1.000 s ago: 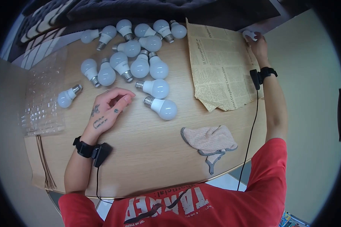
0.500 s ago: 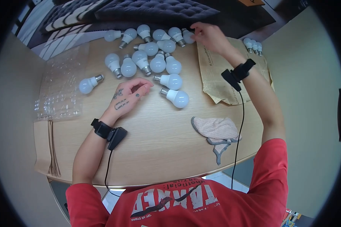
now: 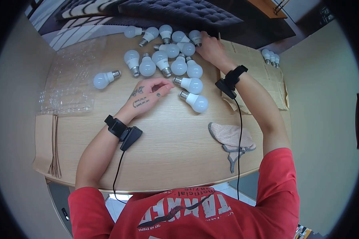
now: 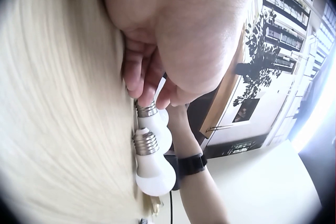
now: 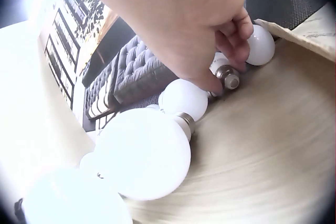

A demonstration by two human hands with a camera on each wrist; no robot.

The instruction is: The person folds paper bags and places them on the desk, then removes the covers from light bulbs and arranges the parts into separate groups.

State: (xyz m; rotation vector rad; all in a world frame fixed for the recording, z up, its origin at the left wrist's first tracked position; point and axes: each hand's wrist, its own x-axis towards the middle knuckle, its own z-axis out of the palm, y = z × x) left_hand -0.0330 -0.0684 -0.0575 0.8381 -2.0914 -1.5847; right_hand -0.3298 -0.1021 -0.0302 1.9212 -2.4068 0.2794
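Note:
My right hand (image 3: pixel 212 48) is at the far right end of the bulb cluster. Its thumb and curled fingers straddle the metal base of a white light bulb (image 3: pixel 195 36), seen more closely in the right wrist view (image 5: pixel 228 78). Another globe (image 5: pixel 261 45) lies against the fingers, its base hidden. On the table, my left hand (image 3: pixel 148 96) rests loosely curled with nothing in it. Its fingertips are near the screw base of a bulb (image 3: pixel 192 85); one more bulb (image 3: pixel 197 102) lies nearer me.
Brown printed paper (image 3: pixel 251 75) lies on the right, with three bulbs (image 3: pixel 272 58) by its far corner. A pink cloth (image 3: pixel 232 135) is near the front. Clear plastic packaging (image 3: pixel 68 79), a lone bulb (image 3: pixel 103 79) and folded brown paper (image 3: pixel 46 139) are on the left.
From the far right corner, my right hand has let go of a bulb beside two others and moved left to the cluster's end, closing round a bulb. My left hand stays resting; the head view has shifted.

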